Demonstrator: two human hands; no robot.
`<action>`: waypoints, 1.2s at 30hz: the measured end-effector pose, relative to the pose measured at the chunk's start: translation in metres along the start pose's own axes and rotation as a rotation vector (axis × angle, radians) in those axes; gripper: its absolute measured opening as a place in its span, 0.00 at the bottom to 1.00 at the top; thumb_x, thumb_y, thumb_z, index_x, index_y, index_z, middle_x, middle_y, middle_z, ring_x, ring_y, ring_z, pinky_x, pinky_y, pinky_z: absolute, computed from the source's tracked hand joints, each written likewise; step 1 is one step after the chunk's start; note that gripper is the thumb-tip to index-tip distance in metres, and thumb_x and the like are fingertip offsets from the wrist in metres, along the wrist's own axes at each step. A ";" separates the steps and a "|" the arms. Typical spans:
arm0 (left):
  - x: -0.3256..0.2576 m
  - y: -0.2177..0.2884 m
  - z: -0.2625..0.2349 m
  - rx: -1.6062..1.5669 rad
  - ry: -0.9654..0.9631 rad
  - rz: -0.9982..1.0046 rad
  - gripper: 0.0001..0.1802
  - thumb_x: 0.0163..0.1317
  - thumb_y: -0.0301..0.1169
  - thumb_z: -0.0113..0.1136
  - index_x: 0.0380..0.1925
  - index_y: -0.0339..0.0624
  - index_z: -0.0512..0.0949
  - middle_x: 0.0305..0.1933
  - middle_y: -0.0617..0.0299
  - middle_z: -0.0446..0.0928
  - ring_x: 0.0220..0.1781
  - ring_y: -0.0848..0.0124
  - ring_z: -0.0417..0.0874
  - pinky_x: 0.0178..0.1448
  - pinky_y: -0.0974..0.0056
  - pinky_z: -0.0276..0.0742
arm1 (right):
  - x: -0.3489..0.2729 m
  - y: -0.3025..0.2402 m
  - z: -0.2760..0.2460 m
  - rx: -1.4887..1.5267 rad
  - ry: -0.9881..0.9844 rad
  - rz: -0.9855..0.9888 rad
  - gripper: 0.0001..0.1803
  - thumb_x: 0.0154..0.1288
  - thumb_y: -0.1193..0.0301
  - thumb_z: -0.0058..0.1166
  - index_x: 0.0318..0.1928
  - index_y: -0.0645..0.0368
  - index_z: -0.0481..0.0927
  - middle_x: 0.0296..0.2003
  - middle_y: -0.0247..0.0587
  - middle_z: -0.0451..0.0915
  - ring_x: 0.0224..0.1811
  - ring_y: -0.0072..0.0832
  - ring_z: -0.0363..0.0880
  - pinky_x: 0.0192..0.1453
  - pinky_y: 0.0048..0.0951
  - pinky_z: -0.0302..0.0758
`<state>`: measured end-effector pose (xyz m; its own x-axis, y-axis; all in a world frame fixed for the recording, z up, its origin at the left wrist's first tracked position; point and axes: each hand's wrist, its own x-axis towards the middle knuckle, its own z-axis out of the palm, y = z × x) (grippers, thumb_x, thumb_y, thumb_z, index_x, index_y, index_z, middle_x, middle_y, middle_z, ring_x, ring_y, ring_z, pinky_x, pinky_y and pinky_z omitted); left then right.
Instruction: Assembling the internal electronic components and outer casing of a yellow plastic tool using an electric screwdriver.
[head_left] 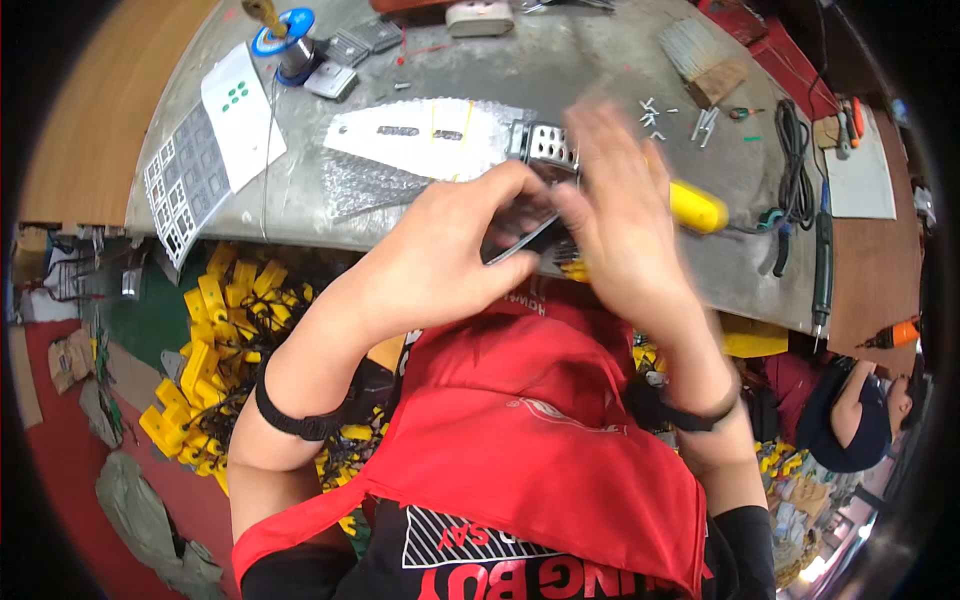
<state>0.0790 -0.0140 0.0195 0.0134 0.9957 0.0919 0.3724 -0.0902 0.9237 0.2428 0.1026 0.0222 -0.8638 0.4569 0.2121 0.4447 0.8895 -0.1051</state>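
Two hands meet above near edge of grey workbench (560, 70). Red apron (540, 430) nearest me. My left hand (440, 255) curls fingers closed around dark flat part (515, 235); my right hand (625, 215), motion-blurred, fingers bent onto same part, exact grip unclear. Yellow-handled tool (697, 207) just behind right hand. Perforated metal piece (548, 145) beyond fingertips. Farther: white cutout sheet (420, 130), solder spool (292, 40), brush (700, 60).

the device (530, 215) sits between the fingers (520, 185) of both hands, over the near edge of the counter (560, 70). beyond the fingers lies a bubble-wrap sheet (420, 140); far left, a solder spool (285, 40); right, a soldering iron (822, 260); below left, plugs (215, 330) on the floor.
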 end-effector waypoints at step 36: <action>0.198 -0.004 0.020 0.697 -0.176 0.114 0.09 0.49 0.24 0.58 0.32 0.38 0.82 0.36 0.47 0.81 0.43 0.55 0.83 0.47 0.56 0.78 | 0.024 0.158 -0.027 0.782 -0.189 0.321 0.10 0.50 0.75 0.57 0.34 0.67 0.79 0.25 0.40 0.79 0.26 0.25 0.77 0.34 0.26 0.75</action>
<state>0.0984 0.1839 0.0265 0.2142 0.9750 0.0582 0.8635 -0.2169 0.4553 0.2985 0.2546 0.0370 -0.7799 0.6178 -0.1003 0.4435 0.4324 -0.7851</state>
